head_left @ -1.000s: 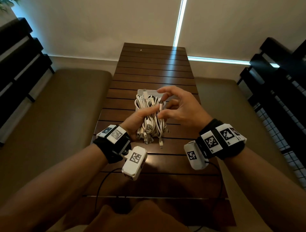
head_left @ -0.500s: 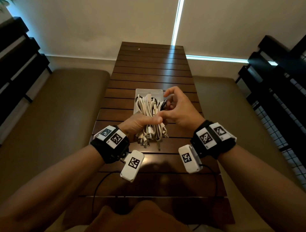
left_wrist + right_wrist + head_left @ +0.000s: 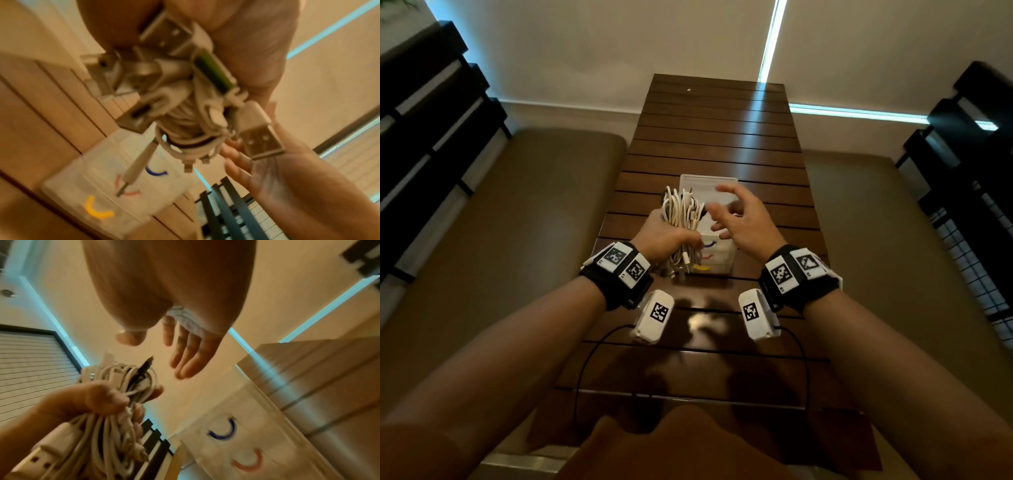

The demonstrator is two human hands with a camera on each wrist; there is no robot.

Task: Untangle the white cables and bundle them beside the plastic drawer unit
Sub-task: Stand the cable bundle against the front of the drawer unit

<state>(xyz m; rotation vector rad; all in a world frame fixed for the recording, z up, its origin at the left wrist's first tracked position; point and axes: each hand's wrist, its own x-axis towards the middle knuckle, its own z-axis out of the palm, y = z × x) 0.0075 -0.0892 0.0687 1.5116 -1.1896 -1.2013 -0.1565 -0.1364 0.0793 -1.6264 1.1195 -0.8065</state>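
Note:
My left hand [image 3: 667, 240] grips a folded bundle of white cables [image 3: 683, 212], held upright above the table just left of the clear plastic drawer unit [image 3: 717, 253]. Loops stick out above my fist and several plugs [image 3: 261, 139] hang below it. A dark band [image 3: 144, 369] shows among the loops. The drawer unit has blue, red and yellow handles [image 3: 223, 430]. My right hand [image 3: 736, 219] hovers over the drawer unit, just right of the bundle, fingers spread and holding nothing.
The dark slatted wooden table [image 3: 719, 137] runs away from me between two brown cushioned benches [image 3: 517, 212]. Black slatted chair backs [image 3: 969, 164] stand at both sides. Black wrist-camera leads [image 3: 592, 356] trail over the near table edge.
My right hand has let go of the cables and opened, drawing off to the right. The left hand has shifted the bundle left, uncovering the drawer unit's front.

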